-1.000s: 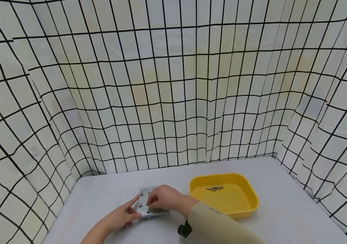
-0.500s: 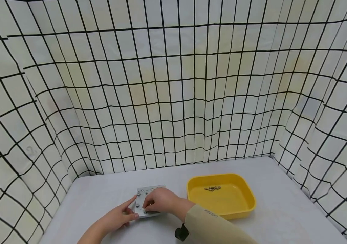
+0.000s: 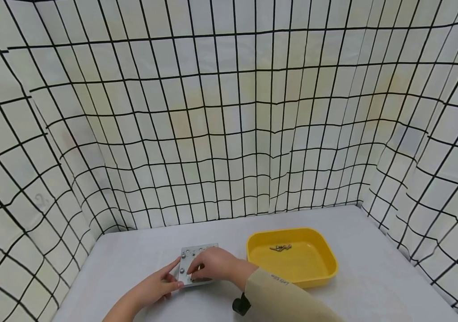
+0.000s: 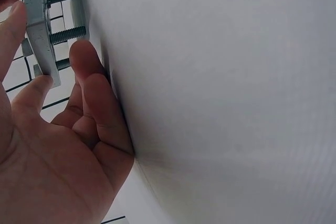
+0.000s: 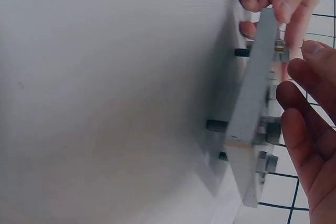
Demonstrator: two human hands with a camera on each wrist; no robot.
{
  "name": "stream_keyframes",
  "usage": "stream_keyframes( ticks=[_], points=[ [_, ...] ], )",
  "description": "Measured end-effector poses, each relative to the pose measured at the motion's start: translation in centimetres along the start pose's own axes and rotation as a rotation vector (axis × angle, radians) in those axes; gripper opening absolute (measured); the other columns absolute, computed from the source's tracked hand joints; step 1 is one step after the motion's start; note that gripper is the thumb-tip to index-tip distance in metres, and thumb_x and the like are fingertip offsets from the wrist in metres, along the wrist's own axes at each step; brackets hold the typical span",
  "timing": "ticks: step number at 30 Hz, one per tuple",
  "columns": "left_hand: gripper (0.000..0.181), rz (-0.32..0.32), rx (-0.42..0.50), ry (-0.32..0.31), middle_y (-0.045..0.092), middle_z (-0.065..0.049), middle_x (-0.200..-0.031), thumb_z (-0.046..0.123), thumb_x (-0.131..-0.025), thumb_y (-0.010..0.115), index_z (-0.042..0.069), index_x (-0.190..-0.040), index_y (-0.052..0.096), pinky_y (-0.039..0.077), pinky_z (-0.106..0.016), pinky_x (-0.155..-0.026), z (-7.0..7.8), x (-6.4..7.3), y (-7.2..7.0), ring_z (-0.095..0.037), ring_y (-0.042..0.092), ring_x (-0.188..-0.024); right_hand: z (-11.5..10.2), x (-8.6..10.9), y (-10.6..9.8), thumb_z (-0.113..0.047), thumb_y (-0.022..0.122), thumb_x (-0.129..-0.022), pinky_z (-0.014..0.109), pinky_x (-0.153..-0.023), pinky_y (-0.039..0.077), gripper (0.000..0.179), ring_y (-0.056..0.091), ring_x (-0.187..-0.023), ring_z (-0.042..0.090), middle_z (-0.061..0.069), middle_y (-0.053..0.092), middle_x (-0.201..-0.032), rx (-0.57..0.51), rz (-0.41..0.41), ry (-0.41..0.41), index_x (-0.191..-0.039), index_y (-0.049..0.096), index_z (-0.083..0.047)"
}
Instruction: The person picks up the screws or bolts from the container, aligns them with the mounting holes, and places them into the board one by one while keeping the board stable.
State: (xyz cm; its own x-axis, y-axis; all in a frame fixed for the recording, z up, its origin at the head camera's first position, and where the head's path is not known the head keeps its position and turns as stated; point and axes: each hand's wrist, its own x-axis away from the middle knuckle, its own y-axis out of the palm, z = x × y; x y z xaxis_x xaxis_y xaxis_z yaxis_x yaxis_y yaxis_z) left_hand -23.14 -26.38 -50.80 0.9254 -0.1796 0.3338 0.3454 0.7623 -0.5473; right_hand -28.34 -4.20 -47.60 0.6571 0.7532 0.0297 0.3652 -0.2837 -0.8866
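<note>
A grey metal plate [image 3: 187, 264] with bolts through it stands on the white table, left of centre. My left hand [image 3: 153, 288] grips its near left corner, index finger along the left side and thumb at the front edge. In the left wrist view, threaded bolt ends [image 4: 68, 35] stick out under the plate. My right hand [image 3: 214, 264] is over the plate, thumb and fingers curled in a pinch at a bolt [image 5: 282, 52] near the front left corner. Two bolt heads [image 3: 182, 270] show along the left side. The right hand covers the plate's right part.
A yellow tray [image 3: 313, 283] stands right of the plate, with several loose bolts [image 3: 280, 247] at its back. A black device [image 3: 241, 305] hangs below the right sleeve. White walls with black grid lines [image 3: 229, 147] enclose the table.
The right fingertips have come down over the bolt, which stood more exposed one second ago. My head view has shifted slightly. The left hand keeps its hold on the plate.
</note>
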Motion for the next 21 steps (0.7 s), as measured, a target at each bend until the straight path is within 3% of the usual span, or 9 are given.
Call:
stream_keyframes(
  ticks=[6, 10, 15, 21],
  points=[
    [0.089, 0.013, -0.026, -0.014, 0.059, -0.004, -0.092, 0.037, -0.086, 0.076, 0.007, -0.155, 0.029, 0.048, -0.034, -0.066, 0.2, -0.1, 0.0, -0.02, 0.056, -0.072, 0.9, 0.8, -2.4, -0.03, 0.073, -0.091, 0.017, -0.075, 0.048, 0.016, 0.056, -0.077, -0.003, -0.023, 0.066, -0.087, -0.149, 0.05, 0.06, -0.106, 0.078, -0.026],
    [0.088, 0.035, -0.026, -0.029, 0.058, -0.005, -0.093, 0.034, -0.086, 0.077, 0.008, -0.155, 0.03, 0.049, -0.034, -0.067, 0.2, -0.1, 0.0, -0.02, 0.056, -0.072, 2.5, 1.7, -4.7, -0.029, 0.073, -0.092, 0.019, -0.074, 0.049, 0.017, 0.058, -0.078, -0.001, -0.021, 0.067, -0.088, -0.187, 0.089, 0.061, -0.106, 0.079, -0.022],
    [0.087, 0.05, -0.02, -0.034, 0.057, -0.005, -0.094, 0.033, -0.085, 0.078, 0.01, -0.155, 0.032, 0.049, -0.035, -0.067, 0.3, -0.2, 0.1, -0.021, 0.055, -0.073, 5.8, 4.2, -7.5, -0.029, 0.072, -0.092, 0.022, -0.076, 0.05, 0.016, 0.06, -0.081, 0.001, -0.02, 0.068, -0.091, -0.179, 0.113, 0.094, -0.105, 0.078, -0.022],
    [0.088, 0.049, -0.019, -0.029, 0.057, -0.005, -0.094, 0.034, -0.085, 0.078, 0.009, -0.155, 0.031, 0.049, -0.035, -0.067, 0.2, -0.1, 0.3, -0.021, 0.055, -0.073, 11.1, 8.7, -9.7, -0.031, 0.07, -0.094, 0.029, -0.083, 0.051, 0.015, 0.062, -0.088, 0.003, -0.019, 0.069, -0.097, -0.146, 0.133, 0.176, -0.105, 0.078, -0.026]
  ],
)
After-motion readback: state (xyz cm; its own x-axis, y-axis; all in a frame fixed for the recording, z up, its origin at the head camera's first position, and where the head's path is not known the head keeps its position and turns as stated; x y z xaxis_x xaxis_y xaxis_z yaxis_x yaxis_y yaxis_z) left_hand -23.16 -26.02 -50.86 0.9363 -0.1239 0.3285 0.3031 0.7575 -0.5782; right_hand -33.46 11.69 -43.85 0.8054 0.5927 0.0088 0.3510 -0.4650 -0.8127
